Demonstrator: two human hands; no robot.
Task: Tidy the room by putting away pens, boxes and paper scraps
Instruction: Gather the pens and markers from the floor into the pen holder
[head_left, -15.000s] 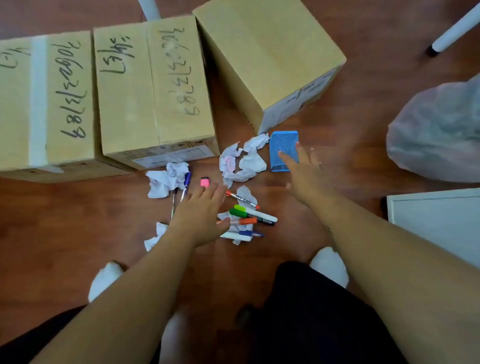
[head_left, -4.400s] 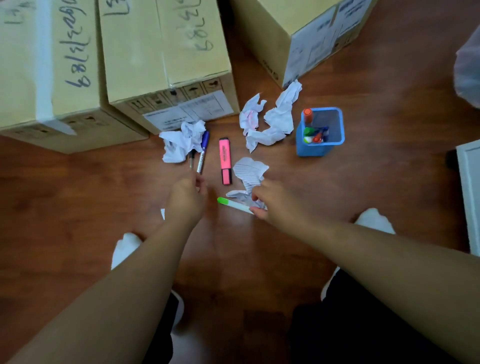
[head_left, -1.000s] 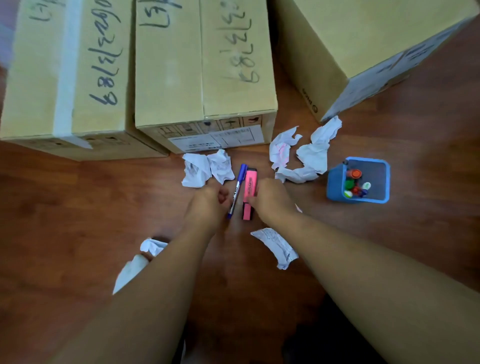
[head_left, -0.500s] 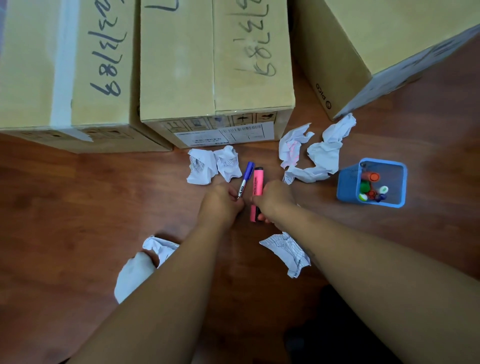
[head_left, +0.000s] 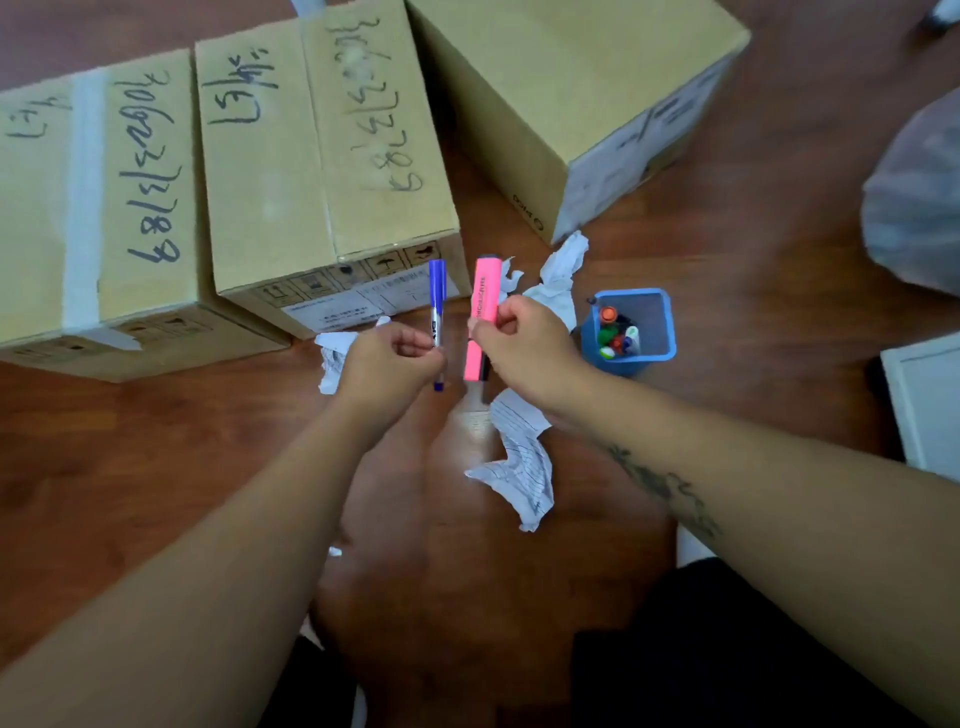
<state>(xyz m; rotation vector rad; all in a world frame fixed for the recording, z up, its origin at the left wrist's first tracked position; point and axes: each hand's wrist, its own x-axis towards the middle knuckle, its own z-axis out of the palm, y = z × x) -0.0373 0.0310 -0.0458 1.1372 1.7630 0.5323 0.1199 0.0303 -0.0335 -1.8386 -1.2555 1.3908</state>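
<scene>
My left hand is shut on a blue-capped pen, held upright above the floor. A pink highlighter stands upright in my right hand, which grips its middle. To the right, on the floor, a blue mesh pen holder holds several pens. Crumpled paper scraps lie around: a lined one below my right hand, a white one left of my left hand, and more behind my right hand.
Three cardboard boxes stand on the wooden floor: a left one, a middle one and a right one. A translucent plastic bag sits at the right edge, with a white board below it.
Both hands have lifted off the floor, the left one raising the blue pen and the right one raising the pink highlighter. The view has tilted up and back.
</scene>
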